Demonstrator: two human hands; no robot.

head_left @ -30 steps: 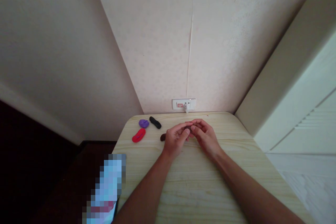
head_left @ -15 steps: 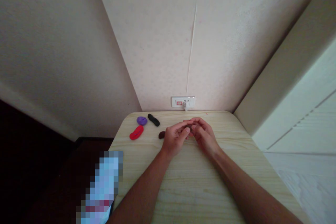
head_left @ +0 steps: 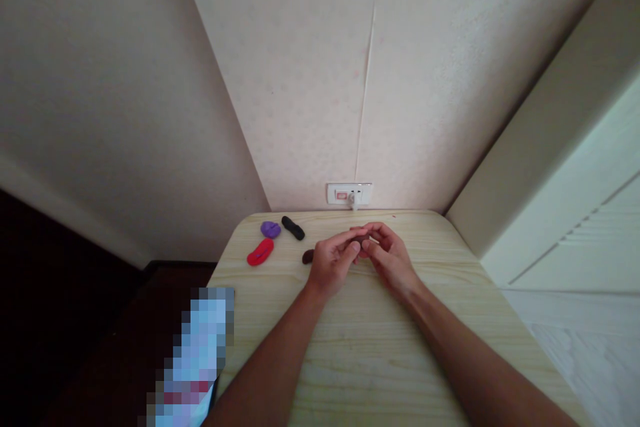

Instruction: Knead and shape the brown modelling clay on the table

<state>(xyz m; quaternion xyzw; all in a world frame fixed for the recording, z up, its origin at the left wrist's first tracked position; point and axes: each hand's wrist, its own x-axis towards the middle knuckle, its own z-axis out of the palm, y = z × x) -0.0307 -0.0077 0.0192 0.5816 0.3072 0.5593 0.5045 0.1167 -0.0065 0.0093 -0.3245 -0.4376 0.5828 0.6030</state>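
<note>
My left hand (head_left: 331,261) and my right hand (head_left: 394,259) meet above the far half of the wooden table (head_left: 370,347). Both are closed on a small dark brown lump of modelling clay (head_left: 361,239), pinched between thumbs and fingers. Some pinkish-red shows under the lump, too small and covered to make out. Just left of my left hand lies another brown clay piece (head_left: 307,257), partly hidden by that hand. Farther left are a purple clay lump (head_left: 271,229), a long black clay piece (head_left: 293,227) and a red clay piece (head_left: 260,252) with a purple streak.
A wall socket (head_left: 349,194) with a plug in it sits just behind the table's back edge. At the left front edge is a pixelated, bluish flat object (head_left: 200,340). A pale cabinet (head_left: 565,167) stands to the right.
My thumbs have shifted slightly on the brown clay, with the right thumb moving a little left. The pieces on the table stay where they were.
</note>
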